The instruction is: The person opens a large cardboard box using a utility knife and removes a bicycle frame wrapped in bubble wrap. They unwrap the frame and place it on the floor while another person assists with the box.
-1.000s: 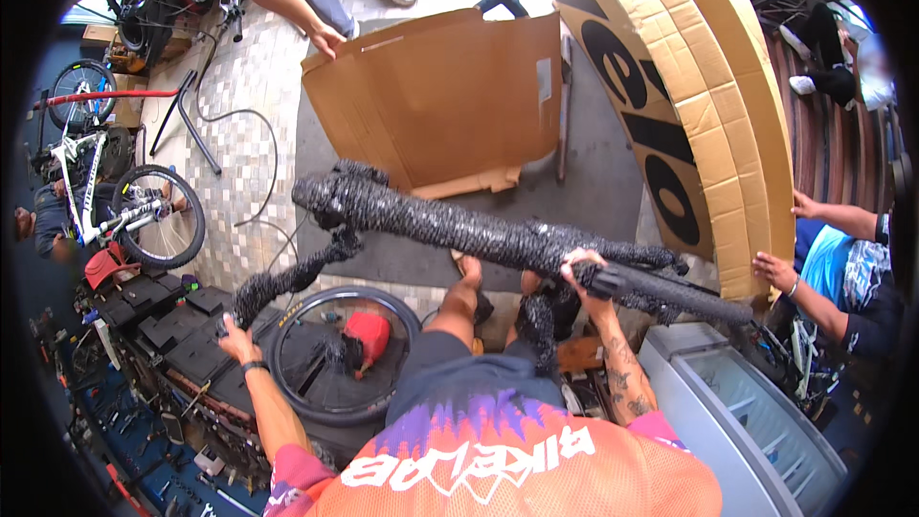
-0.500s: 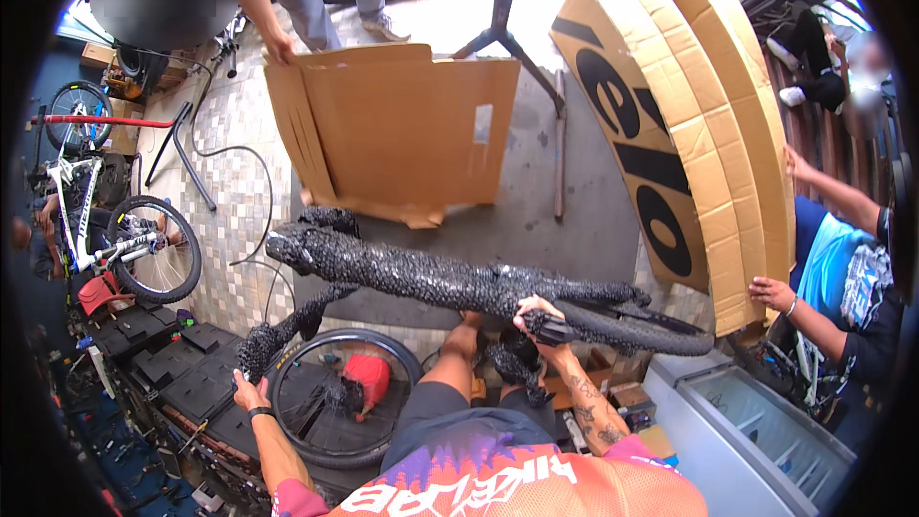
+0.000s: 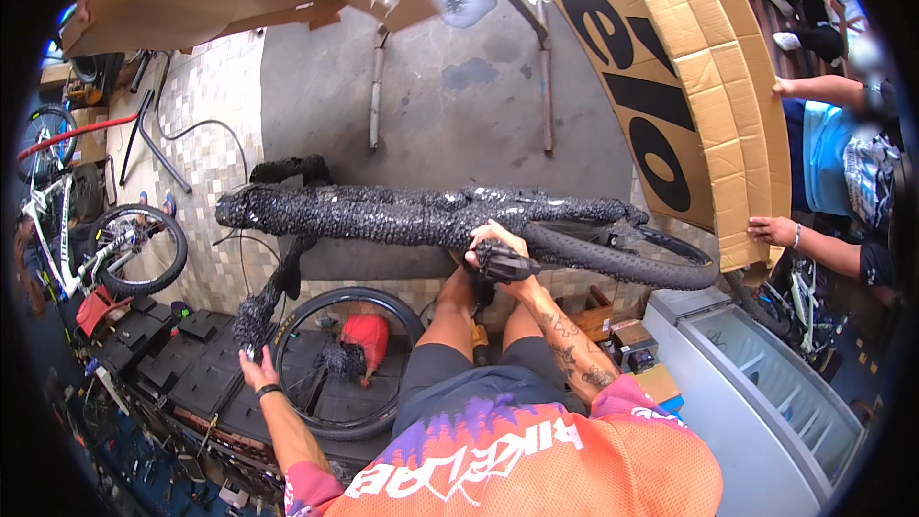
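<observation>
A bicycle frame (image 3: 383, 215), swathed in black bubble wrap, lies crosswise in front of me, with a bare-tyred rear wheel (image 3: 622, 260) at its right end. My right hand (image 3: 496, 241) is closed on the frame near its middle, beside a dark wrapped part (image 3: 504, 263) whose kind I cannot make out. On the left, a wrapped handlebar (image 3: 263, 311) comes down toward me. My left hand (image 3: 257, 370) has its fingers around the lower end of it, partly hidden.
A loose wheel (image 3: 349, 429) stands below the frame. At right a person's hand (image 3: 773, 230) steadies a tall cardboard box (image 3: 699, 105); another cardboard piece (image 3: 220, 0) is held at upper left. A glass-topped freezer (image 3: 708, 402) stands at right, a white bicycle (image 3: 65, 230) at left.
The wrapped bicycle has swung up and left, now lying more level, with both my hands still on it. The cardboard at the far side has been lifted up and left, uncovering grey floor.
</observation>
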Demonstrator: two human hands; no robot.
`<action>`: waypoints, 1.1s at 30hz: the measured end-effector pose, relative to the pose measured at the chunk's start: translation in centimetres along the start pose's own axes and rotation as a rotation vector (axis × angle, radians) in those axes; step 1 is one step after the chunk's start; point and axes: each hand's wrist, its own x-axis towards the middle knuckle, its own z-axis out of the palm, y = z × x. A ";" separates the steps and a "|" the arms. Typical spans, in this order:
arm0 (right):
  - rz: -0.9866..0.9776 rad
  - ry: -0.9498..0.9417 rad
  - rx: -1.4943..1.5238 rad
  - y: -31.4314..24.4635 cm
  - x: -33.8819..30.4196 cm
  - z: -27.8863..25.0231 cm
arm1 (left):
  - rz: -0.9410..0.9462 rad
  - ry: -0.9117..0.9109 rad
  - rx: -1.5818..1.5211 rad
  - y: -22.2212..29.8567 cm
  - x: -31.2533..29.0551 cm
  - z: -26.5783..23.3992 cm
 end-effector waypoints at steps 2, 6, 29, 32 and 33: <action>0.010 -0.028 0.043 0.5 1.1 0.4 | -0.021 -0.058 -0.075 -2.3 0.1 0.7; 0.003 -0.065 -0.027 2.1 3.0 0.8 | -0.047 -0.056 -0.129 -7.2 -0.7 1.8; -0.088 -0.218 -0.097 3.8 5.0 -0.9 | -0.549 0.271 -0.360 -30.1 -13.0 -3.1; -0.102 -0.219 -0.169 3.7 5.0 -1.0 | -0.591 0.085 -0.396 -31.0 -15.1 -3.1; -0.060 -0.234 -0.154 3.7 5.0 -1.0 | -0.543 -0.023 -0.332 -30.9 -15.6 -3.1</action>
